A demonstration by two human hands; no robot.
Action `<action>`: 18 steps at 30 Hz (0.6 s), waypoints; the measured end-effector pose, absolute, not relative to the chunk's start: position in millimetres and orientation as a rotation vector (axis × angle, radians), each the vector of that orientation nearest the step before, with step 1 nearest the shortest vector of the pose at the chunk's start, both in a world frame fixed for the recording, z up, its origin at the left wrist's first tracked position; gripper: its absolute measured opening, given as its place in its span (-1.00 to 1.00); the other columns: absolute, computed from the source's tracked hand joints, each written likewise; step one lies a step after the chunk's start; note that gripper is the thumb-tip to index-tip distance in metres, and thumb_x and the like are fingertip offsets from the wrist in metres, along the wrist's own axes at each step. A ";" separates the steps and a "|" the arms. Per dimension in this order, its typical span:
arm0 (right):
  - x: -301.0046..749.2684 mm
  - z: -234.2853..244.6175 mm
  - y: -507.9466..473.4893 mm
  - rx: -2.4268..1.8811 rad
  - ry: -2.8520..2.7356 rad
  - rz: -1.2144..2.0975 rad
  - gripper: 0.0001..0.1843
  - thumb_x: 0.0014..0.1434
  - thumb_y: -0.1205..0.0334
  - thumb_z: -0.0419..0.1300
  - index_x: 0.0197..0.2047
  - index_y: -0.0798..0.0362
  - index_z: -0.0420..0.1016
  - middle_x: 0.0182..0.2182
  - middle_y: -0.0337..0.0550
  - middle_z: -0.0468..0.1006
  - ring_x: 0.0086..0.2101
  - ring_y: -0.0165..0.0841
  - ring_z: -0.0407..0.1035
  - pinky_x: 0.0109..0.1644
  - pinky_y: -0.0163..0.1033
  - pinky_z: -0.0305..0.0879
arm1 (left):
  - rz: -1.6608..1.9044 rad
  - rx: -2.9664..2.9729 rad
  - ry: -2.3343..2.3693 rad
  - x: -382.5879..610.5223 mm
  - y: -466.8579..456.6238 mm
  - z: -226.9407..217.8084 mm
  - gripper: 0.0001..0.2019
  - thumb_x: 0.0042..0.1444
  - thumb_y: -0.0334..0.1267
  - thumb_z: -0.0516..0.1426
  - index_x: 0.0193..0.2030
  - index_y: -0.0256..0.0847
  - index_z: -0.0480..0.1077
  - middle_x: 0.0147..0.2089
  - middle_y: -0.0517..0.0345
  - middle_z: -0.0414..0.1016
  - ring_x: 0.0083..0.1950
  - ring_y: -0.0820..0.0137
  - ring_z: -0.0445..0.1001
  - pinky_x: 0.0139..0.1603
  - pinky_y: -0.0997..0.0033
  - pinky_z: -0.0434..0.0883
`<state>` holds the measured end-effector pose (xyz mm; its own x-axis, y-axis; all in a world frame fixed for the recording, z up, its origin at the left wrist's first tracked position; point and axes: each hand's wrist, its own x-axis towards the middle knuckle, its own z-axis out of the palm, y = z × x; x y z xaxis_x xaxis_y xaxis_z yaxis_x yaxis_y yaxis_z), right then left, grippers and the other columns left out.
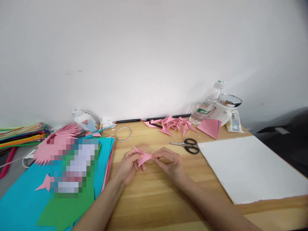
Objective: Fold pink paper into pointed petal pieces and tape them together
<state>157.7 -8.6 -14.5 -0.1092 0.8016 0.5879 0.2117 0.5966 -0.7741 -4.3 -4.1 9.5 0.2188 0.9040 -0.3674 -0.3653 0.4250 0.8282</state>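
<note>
Both of my hands hold a small folded pink paper piece point(143, 157) just above the wooden table point(154, 192). My left hand point(129, 165) pinches its left side with curled fingers. My right hand point(168, 161) pinches its right tip. Behind them, by the wall, lies a pile of several similar folded pink pieces point(173, 124). Black-handled scissors point(187, 145) rest to the right of my hands.
Blue and green paper sheets point(29, 199) with pink cut shapes cover the left. A white sheet point(247, 168) lies at the right. A water bottle point(207, 104), a white cup point(223, 112), a clear ring point(123, 133), a glue bottle point(83, 120) and coloured sticks point(21, 134) stand at the back.
</note>
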 end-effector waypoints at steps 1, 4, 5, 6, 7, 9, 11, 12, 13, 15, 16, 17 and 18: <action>157.4 -14.8 -9.2 -0.863 -1.637 0.605 -0.98 0.08 0.31 0.19 -0.38 0.05 0.44 -0.49 -0.15 0.53 -0.48 -0.38 0.43 -0.39 -0.31 0.38 | 0.976 0.667 0.979 -4.4 -4.2 9.7 -0.89 -0.17 -0.41 0.18 -0.43 -0.29 0.34 -0.61 0.17 0.47 -0.74 0.50 0.35 -0.81 0.65 0.20; 156.3 -16.4 -10.3 -0.898 -1.595 0.611 -0.83 0.07 0.29 0.21 -0.25 0.04 0.31 -0.49 -0.20 0.53 -0.48 -0.39 0.45 -0.36 -0.31 0.40 | 0.975 0.648 0.979 -4.5 -4.2 10.2 -0.88 -0.17 -0.43 0.17 -0.44 -0.26 0.31 -0.63 0.20 0.45 -0.74 0.50 0.35 -0.80 0.65 0.20; 156.1 -17.1 -10.4 -0.909 -1.590 0.618 -0.78 0.07 0.28 0.21 -0.22 0.03 0.26 -0.49 -0.21 0.54 -0.48 -0.39 0.46 -0.35 -0.31 0.40 | 0.975 0.640 0.978 -4.4 -4.3 10.1 -0.88 -0.17 -0.43 0.17 -0.44 -0.26 0.31 -0.64 0.21 0.45 -0.74 0.50 0.35 -0.80 0.65 0.20; 156.1 -17.7 -10.4 -0.915 -1.595 0.617 -0.77 0.08 0.27 0.21 -0.21 0.03 0.23 -0.49 -0.22 0.53 -0.48 -0.39 0.47 -0.35 -0.31 0.40 | 0.976 0.631 0.978 -4.3 -4.4 9.7 -0.88 -0.17 -0.44 0.17 -0.45 -0.26 0.30 -0.64 0.21 0.45 -0.73 0.50 0.35 -0.79 0.66 0.20; 156.3 -18.2 -10.4 -0.919 -1.611 0.608 -0.77 0.08 0.27 0.20 -0.22 0.03 0.22 -0.50 -0.22 0.53 -0.48 -0.39 0.47 -0.35 -0.32 0.39 | 0.978 0.620 0.978 -4.1 -4.5 9.2 -0.88 -0.18 -0.44 0.16 -0.46 -0.26 0.30 -0.64 0.20 0.45 -0.73 0.51 0.35 -0.78 0.66 0.20; 157.2 -18.7 -10.3 -0.918 -1.667 0.572 -0.83 0.11 0.27 0.17 -0.24 0.04 0.23 -0.50 -0.21 0.51 -0.49 -0.40 0.46 -0.37 -0.33 0.38 | 0.985 0.591 0.976 -3.8 -4.7 7.6 -0.89 -0.18 -0.45 0.16 -0.47 -0.26 0.29 -0.64 0.20 0.45 -0.71 0.53 0.35 -0.76 0.67 0.21; 158.3 -18.3 -10.1 -0.916 -1.725 0.535 -0.92 0.13 0.30 0.13 -0.28 0.05 0.26 -0.49 -0.19 0.48 -0.51 -0.41 0.42 -0.40 -0.34 0.35 | 0.978 0.565 0.969 -3.8 -4.5 6.1 -0.90 -0.18 -0.46 0.15 -0.49 -0.27 0.29 -0.64 0.20 0.44 -0.70 0.55 0.35 -0.74 0.68 0.21; 158.7 -17.6 -10.0 -0.912 -1.755 0.530 -0.96 0.13 0.32 0.10 -0.31 0.05 0.28 -0.50 -0.19 0.46 -0.51 -0.42 0.40 -0.40 -0.34 0.34 | 0.967 0.564 0.966 -4.1 -4.2 5.6 -0.90 -0.18 -0.47 0.14 -0.49 -0.27 0.29 -0.63 0.19 0.44 -0.69 0.55 0.35 -0.74 0.68 0.21; 158.8 -16.7 -9.9 -0.903 -1.783 0.548 -0.99 0.13 0.33 0.09 -0.33 0.05 0.30 -0.50 -0.18 0.44 -0.49 -0.42 0.38 -0.40 -0.34 0.33 | 0.957 0.578 0.963 -4.4 -3.8 5.4 -0.91 -0.18 -0.46 0.13 -0.49 -0.27 0.29 -0.64 0.19 0.44 -0.70 0.55 0.35 -0.75 0.68 0.19; 158.5 -13.9 -9.2 -0.873 -1.807 0.694 -0.97 0.12 0.33 0.09 -0.33 0.06 0.34 -0.45 -0.15 0.44 -0.42 -0.39 0.37 -0.36 -0.32 0.33 | 0.953 0.649 0.957 -5.5 -3.0 5.7 -0.92 -0.17 -0.44 0.13 -0.49 -0.26 0.29 -0.66 0.20 0.43 -0.72 0.53 0.34 -0.78 0.67 0.15; 158.1 -12.2 -8.6 -0.859 -1.792 0.828 -0.95 0.10 0.30 0.12 -0.31 0.06 0.36 -0.40 -0.12 0.45 -0.37 -0.37 0.38 -0.33 -0.31 0.34 | 0.956 0.699 0.956 -5.9 -2.8 6.1 -0.93 -0.17 -0.43 0.13 -0.49 -0.26 0.29 -0.68 0.21 0.41 -0.73 0.52 0.33 -0.79 0.67 0.13; 157.6 -10.4 -7.6 -0.853 -1.749 0.992 -0.89 0.07 0.26 0.16 -0.28 0.07 0.37 -0.35 -0.10 0.45 -0.33 -0.36 0.38 -0.31 -0.30 0.35 | 0.959 0.755 0.955 -6.2 -2.9 6.7 -0.93 -0.17 -0.42 0.13 -0.49 -0.25 0.29 -0.70 0.22 0.40 -0.73 0.51 0.32 -0.80 0.67 0.12; 157.2 -8.6 -6.5 -0.859 -1.679 1.165 -0.83 0.05 0.21 0.19 -0.27 0.08 0.38 -0.32 -0.09 0.46 -0.32 -0.36 0.39 -0.30 -0.29 0.36 | 0.957 0.814 0.954 -6.1 -3.4 7.2 -0.94 -0.16 -0.41 0.13 -0.49 -0.25 0.30 -0.71 0.23 0.38 -0.73 0.51 0.32 -0.79 0.66 0.12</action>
<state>157.2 -6.5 -8.6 -0.3614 0.8899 0.2783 0.0503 0.3166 -0.9472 -6.1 -3.4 7.2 0.2610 0.9209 -0.2895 -0.2924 0.3612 0.8855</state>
